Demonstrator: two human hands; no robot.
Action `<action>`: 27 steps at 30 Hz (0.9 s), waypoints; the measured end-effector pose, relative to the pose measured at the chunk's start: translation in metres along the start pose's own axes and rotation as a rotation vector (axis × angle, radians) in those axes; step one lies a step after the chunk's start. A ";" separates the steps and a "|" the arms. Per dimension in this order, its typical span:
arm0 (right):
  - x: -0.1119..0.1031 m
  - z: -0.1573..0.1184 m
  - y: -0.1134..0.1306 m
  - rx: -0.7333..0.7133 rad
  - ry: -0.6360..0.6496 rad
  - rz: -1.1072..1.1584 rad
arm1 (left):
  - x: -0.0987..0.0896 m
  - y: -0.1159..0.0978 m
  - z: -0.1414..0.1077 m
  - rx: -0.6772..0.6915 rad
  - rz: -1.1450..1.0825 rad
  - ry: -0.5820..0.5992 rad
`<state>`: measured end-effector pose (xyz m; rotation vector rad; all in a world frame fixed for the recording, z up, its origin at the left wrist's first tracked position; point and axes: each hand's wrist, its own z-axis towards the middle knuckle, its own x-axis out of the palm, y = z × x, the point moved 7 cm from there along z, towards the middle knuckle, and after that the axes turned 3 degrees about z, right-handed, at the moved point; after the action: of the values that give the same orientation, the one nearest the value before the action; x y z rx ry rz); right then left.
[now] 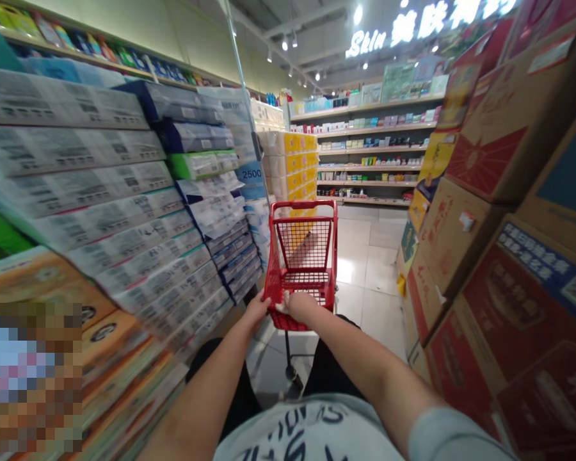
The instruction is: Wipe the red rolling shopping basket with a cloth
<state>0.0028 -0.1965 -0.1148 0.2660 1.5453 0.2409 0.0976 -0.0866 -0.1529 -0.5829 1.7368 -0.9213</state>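
A red plastic shopping cart with grid walls stands right in front of me, and its basket looks bare inside. My left hand is closed on the near left corner of its rim. Close beside it, my right hand is bent over the near rim with its fingers curled; the fingertips are small and pale, and part of the grip is hidden. Below the basket, a dark frame leg ends in a wheel between my legs.
Stacked packs of paper goods line the left side, with yellow-sided packs farther on. Cardboard cartons pile up on the right. Tiled floor leads to shelves of small products. A metal pole rises left of the cart.
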 end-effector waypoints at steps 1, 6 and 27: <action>0.000 -0.001 0.001 -0.014 -0.010 -0.021 | -0.002 0.001 0.004 0.019 0.022 -0.022; 0.002 -0.014 0.009 -0.127 -0.072 -0.121 | -0.021 0.011 0.020 0.068 0.160 -0.123; 0.009 -0.019 -0.004 -0.091 -0.051 -0.047 | -0.038 0.017 0.013 0.097 0.453 -0.185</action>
<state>-0.0164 -0.1975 -0.1246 0.1624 1.4837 0.2647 0.1239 -0.0520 -0.1472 -0.1885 1.5575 -0.6057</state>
